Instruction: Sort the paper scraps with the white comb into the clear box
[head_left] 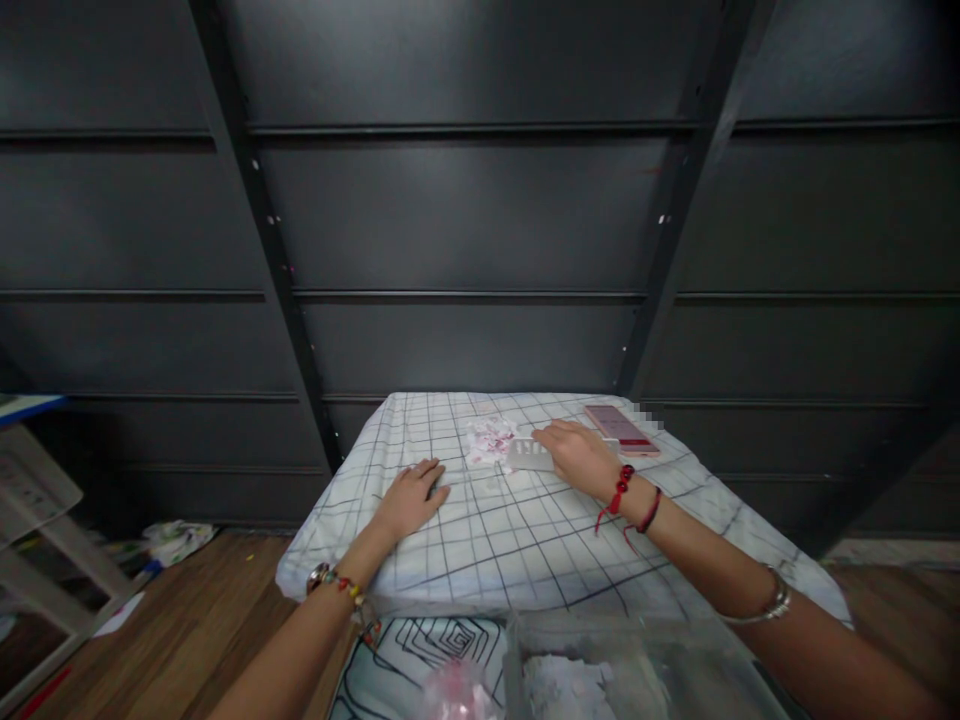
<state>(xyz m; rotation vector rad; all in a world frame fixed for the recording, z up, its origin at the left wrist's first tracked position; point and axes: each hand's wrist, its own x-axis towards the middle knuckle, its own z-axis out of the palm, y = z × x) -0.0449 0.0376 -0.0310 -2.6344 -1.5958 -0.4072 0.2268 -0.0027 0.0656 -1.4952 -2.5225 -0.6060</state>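
My left hand (409, 500) lies on the checked cloth (495, 540) with its fingers apart, holding nothing. A heap of small white and pinkish-red pieces (491, 440) lies on the cloth, ahead and to the right of that hand. With its fingers closed, my right hand (581, 455) grips a flat, translucent white plastic piece (529, 456) that has a row of pale marks or slots. The left end of the plastic touches or overlaps the heap's right edge. Part of it is hidden behind my right hand.
A pink-edged phone (621, 428) lies beyond my right hand. Nearest me stands a clear plastic bin (514, 650) with whitish scraps (568, 688) in it. Left of it is a clear bag with something pink (457, 690). A dark panelled wall (465, 220) rises behind the cloth-covered surface.
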